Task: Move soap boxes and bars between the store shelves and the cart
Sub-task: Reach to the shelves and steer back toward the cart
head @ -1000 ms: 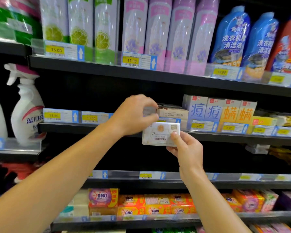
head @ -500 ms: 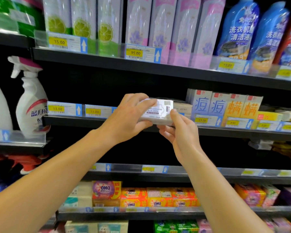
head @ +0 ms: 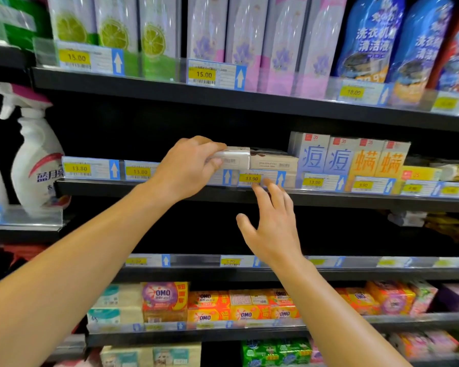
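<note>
My left hand grips a white soap box by its left end, holding it at the middle shelf on top of other boxes. A brownish soap box lies right beside it. My right hand hovers below the shelf edge with fingers spread, holding nothing, its fingertips near the 13.90 price tag.
Blue and orange soap boxes stand to the right on the same shelf. A white spray bottle stands at the left. Tall lemon and lavender packs fill the top shelf. OMO soap bars line a lower shelf.
The white box rose from below the shelf edge up onto the middle shelf. My right hand let go of it and dropped away; my left hand keeps hold.
</note>
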A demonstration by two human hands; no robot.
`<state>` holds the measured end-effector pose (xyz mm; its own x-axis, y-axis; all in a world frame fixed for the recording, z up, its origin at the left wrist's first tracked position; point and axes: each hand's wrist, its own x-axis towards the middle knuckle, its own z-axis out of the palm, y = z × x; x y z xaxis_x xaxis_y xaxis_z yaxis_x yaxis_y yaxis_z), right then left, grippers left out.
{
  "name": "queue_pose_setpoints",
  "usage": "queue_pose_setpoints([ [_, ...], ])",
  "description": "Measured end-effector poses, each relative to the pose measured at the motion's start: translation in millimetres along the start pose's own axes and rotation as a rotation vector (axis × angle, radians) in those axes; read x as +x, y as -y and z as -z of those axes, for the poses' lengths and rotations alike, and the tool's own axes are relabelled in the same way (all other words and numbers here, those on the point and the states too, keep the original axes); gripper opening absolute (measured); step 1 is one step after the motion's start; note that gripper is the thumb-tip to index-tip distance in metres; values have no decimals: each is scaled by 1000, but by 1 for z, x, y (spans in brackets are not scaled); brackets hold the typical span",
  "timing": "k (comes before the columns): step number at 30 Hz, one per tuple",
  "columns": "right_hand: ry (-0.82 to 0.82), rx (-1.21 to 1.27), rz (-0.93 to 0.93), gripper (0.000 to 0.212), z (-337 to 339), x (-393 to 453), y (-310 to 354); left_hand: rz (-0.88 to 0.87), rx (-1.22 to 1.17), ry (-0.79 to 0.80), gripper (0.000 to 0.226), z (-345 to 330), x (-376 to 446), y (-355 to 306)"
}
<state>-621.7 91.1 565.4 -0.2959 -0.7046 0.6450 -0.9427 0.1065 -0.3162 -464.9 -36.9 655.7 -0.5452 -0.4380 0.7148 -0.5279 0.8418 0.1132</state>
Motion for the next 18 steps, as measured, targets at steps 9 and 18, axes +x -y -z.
queue_pose_setpoints([
  [9, -70, -67, 27, 69, -12, -2, -2, 58, 33, -45, 38, -6, 4, -5],
  [18, -174, -131, 33, 76, -26, -5, -10, 107, 67, -56, 38, -17, 10, -9],
])
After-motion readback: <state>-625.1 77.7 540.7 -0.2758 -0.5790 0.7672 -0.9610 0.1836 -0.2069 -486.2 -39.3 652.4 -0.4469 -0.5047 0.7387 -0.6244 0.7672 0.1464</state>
